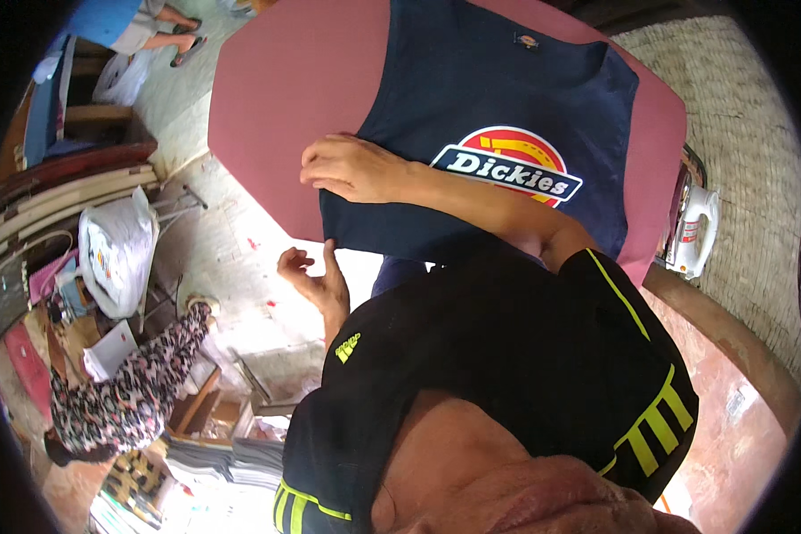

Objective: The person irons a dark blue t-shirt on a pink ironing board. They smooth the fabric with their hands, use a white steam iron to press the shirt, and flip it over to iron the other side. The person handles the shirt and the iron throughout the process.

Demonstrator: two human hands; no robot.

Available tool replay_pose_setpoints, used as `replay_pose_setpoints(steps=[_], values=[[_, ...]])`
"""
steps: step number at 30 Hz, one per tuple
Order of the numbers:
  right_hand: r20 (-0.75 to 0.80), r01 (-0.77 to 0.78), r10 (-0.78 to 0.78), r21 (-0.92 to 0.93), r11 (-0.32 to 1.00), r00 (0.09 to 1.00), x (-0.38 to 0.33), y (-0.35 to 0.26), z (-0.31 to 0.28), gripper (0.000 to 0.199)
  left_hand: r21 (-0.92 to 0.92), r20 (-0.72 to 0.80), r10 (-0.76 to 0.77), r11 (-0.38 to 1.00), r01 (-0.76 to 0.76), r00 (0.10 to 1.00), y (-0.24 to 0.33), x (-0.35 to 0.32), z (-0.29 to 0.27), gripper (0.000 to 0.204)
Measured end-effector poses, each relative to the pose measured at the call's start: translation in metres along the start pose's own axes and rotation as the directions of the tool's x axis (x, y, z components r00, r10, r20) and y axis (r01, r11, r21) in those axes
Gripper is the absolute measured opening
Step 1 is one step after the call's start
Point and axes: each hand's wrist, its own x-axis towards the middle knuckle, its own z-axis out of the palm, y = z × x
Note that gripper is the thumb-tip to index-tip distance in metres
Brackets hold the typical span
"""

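A dark navy shirt (507, 98) lies spread over a pink padded board (285, 98). On its front is a print (512, 173) in red, yellow, white and blue, and a small label shows at the neck. My right arm reaches across the lower part of the shirt. My right hand (351, 169) rests at the shirt's left edge with its fingers bent down and together; whatever is under the fingertips is hidden. Below the board's near left edge is my left hand (316, 283), fingers loosely curled and thumb standing apart, its tip beside the shirt's corner.
A white iron (694, 233) stands at the board's right end, beside a pale woven surface (730, 116). On the left a person in patterned clothes (133, 392) bends near a white plastic bag (120, 249). Another person's legs (165, 36) show at the top left. Stacked grey sheets (231, 467) lie below.
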Motion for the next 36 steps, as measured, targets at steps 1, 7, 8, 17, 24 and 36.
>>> replay_pose_setpoints(steps=[1,7,8,17,24,36], values=[[-0.088,-0.01,0.016,0.067,0.998,0.996,0.003,-0.001,-0.015,0.014,-0.014,0.038,0.121,0.993,-0.121,0.992,0.009,0.015,-0.001,0.052],[-0.419,-0.331,0.315,0.036,0.943,0.851,-0.007,-0.009,-0.14,0.009,-0.217,0.532,0.643,0.732,-0.646,0.55,0.112,0.109,0.071,0.04],[-0.341,-0.256,0.274,0.098,0.962,0.899,0.01,-0.039,-0.173,0.012,-0.223,0.571,0.66,0.697,-0.681,0.489,0.123,0.123,0.092,0.048],[0.124,0.098,-0.087,-0.086,0.991,0.988,-0.005,-0.131,-0.315,0.014,-0.331,0.453,0.847,0.45,-0.829,0.279,0.164,0.192,0.274,0.048],[0.016,0.194,-0.194,0.018,0.981,0.981,-0.003,-0.116,-0.326,0.014,-0.373,0.425,0.851,0.476,-0.796,0.309,0.162,0.194,0.27,0.04],[-0.064,0.346,-0.343,0.047,0.937,0.937,-0.022,-0.134,-0.319,0.014,-0.583,0.34,0.878,0.478,-0.657,0.337,0.141,0.206,0.254,0.035]])
